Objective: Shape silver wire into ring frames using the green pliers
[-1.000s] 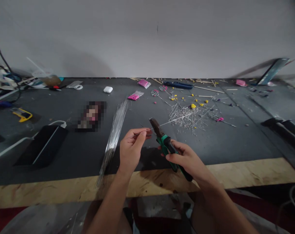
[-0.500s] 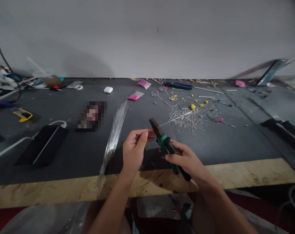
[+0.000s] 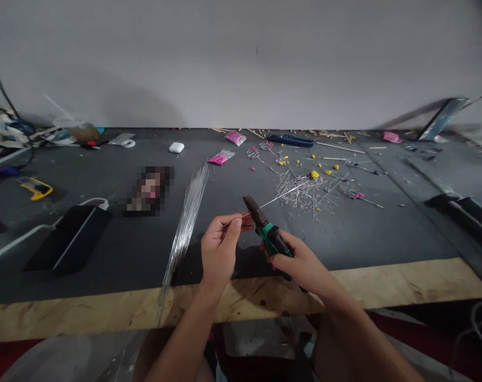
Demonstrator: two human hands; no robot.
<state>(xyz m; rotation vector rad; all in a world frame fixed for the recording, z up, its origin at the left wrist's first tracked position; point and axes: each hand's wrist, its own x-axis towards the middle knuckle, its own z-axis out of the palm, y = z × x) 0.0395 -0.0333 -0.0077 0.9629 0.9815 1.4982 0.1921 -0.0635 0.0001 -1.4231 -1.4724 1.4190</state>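
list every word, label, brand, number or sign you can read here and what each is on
None can be read.
Green-and-black metal-headed pliers: any marking is too small to read.
Dark rectangular object: blurred into blocks, unreadable.
Small pink-filled clear plastic packet: no legible print.
Yellow-framed cutter: too small to tell.

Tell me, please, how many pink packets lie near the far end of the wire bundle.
2. The near packet lies just right of the far end of the bundle; the other packet lies behind it, closer to the wall. None there seems hidden.
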